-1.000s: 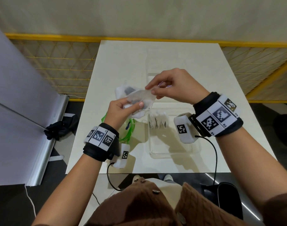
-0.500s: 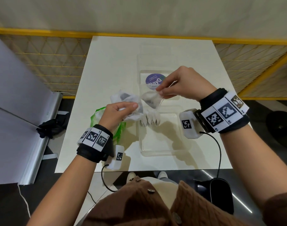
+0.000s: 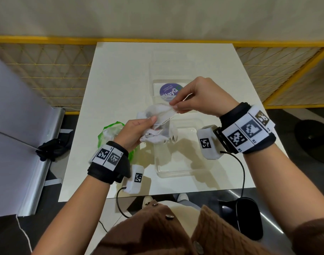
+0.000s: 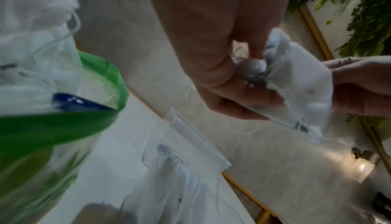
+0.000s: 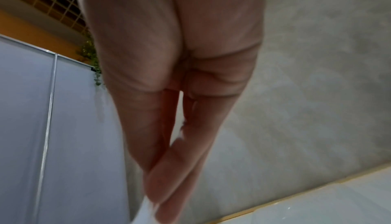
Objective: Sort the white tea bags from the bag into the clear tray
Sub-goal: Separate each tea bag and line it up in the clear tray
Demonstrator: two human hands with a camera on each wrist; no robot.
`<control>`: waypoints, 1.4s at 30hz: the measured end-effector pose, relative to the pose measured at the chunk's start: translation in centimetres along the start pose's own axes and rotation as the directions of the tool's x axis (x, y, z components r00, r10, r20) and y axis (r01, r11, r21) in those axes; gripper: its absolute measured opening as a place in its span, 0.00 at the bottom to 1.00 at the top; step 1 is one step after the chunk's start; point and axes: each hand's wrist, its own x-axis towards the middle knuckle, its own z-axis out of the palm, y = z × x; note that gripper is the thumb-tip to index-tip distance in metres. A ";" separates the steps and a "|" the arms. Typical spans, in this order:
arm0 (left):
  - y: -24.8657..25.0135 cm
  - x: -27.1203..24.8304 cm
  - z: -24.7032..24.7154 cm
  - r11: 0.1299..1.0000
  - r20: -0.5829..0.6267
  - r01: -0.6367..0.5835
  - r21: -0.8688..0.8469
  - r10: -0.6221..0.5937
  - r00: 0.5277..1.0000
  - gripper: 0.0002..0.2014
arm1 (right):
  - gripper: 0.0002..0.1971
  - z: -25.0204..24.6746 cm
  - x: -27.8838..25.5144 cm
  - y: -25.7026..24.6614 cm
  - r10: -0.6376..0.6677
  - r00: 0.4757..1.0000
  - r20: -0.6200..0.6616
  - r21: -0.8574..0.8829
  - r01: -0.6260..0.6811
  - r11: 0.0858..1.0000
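A: Two hands work above the table [image 3: 120, 74]. The left hand [image 3: 134, 132] grips a bunch of white tea bags [image 3: 154, 135] in curled fingers, and the right hand [image 3: 196, 97] pinches the far edge of one tea bag [image 3: 162, 111] between thumb and forefinger.

B: How does that compare with half a second ago?

A: Then the right hand held its tea bag clear of the left hand's bunch; now that tea bag stretches across to the left hand, whose thumb presses on its near end. The two hands have come closer together.

B: Where are the other things?

A: The green bag [image 3: 109, 133] lies on the table just left of the left hand, with more white tea bags showing inside it in the left wrist view. The clear tray [image 3: 185, 162] sits under and in front of the hands, where it sat before. A few tea bags [image 4: 169, 185] stand in its far end, partly hidden by the held bunch in the head view.
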 end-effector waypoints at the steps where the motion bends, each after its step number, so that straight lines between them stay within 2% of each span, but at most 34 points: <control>1: -0.2 0.1 -0.2 1.000 -0.031 -0.009 0.023 0.009 0.999 0.17 | 0.07 0.0 0.1 0.0 0.004 1.000 -0.020 -0.054 -0.006 0.999; 3: -0.7 0.2 -0.6 0.998 -0.089 -0.025 0.065 0.030 0.996 0.18 | 0.07 -0.3 0.3 0.4 0.033 0.998 -0.059 -0.179 -0.043 0.983; 7: -1.0 0.2 -1.7 0.996 -0.204 -0.059 0.071 0.073 0.976 0.07 | 0.08 -0.3 1.0 2.5 0.202 0.979 -0.033 -0.376 -0.200 0.905; 10: -1.1 0.0 -2.8 0.994 -0.264 -0.086 0.065 0.100 0.959 0.04 | 0.08 1.0 2.1 4.8 0.330 0.944 0.015 -0.464 -0.285 0.839; 13: -1.1 -0.3 -3.7 0.993 -0.297 -0.078 0.088 0.101 0.950 0.03 | 0.10 2.8 3.6 6.8 0.390 0.920 0.043 -0.588 -0.292 0.754; 15: -1.2 -0.6 -4.2 0.994 -0.301 -0.065 0.091 0.090 0.949 0.03 | 0.04 4.0 4.3 7.3 0.418 0.905 0.081 -0.653 -0.269 0.708; 16: -1.2 -0.8 -4.5 0.993 -0.302 -0.060 0.099 0.088 0.949 0.03 | 0.06 4.7 4.6 7.4 0.428 0.900 0.080 -0.680 -0.265 0.684; 21: -1.1 -1.5 -5.5 0.990 -0.325 -0.051 0.128 0.090 0.941 0.04 | 0.16 7.1 6.5 8.3 0.406 0.909 0.093 -0.724 -0.218 0.654; 25: -1.2 -2.0 -6.0 0.990 -0.348 -0.035 0.134 0.081 0.934 0.04 | 0.12 7.9 7.4 7.6 0.405 0.907 0.118 -0.749 -0.187 0.636; 28: -1.1 -2.3 -6.1 0.991 -0.350 -0.036 0.133 0.080 0.933 0.04 | 0.06 8.1 7.8 7.2 0.393 0.907 0.152 -0.747 -0.155 0.647; 31: -1.0 -2.5 -6.1 0.990 -0.340 -0.043 0.131 0.086 0.936 0.05 | 0.15 8.3 7.9 7.3 0.375 0.915 0.150 -0.752 -0.140 0.644; 42: -0.7 -2.2 -6.1 0.983 -0.321 -0.037 0.182 0.095 0.942 0.04 | 0.16 8.8 7.2 7.6 0.314 0.942 0.118 -0.814 -0.089 0.574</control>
